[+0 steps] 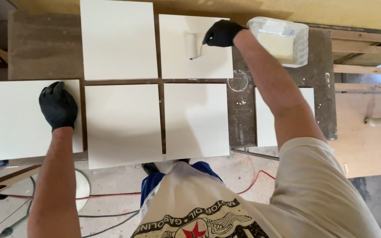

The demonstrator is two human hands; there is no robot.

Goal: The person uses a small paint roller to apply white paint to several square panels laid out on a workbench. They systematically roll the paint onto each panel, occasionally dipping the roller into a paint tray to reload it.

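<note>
Head camera, looking straight down: a person in black gloves stood over a worn, paint-spattered tabletop [45, 48] laid out with flat white square panels. The right hand [222, 33] was closed around the handle of a small paint roller [192, 45], whose sleeve rested on the far panel [177, 61] in the upper row, near its middle. The left hand [58, 105] lay flat, fingers spread and holding nothing, pressed on the near-left panel [9, 128], which overhung the tabletop's edge. A white paint tray [283, 42] holding pale paint sat just beyond the right hand at the far right corner, and a ring-shaped mark [237, 80] showed on the bare surface between tray and panels. Another panel [117, 39] lay at the far left of the upper row, two more [122, 125] [197, 121] lay side by side in the near row, and a further one [265, 119] was partly hidden under the right forearm. All the panels looked evenly white, so which ones carried fresh paint could not be told; judging by the roller's place, the far panel was the one in hand. Cables, one of them red [111, 195], trailed over the concrete floor [111, 180] below.
</note>
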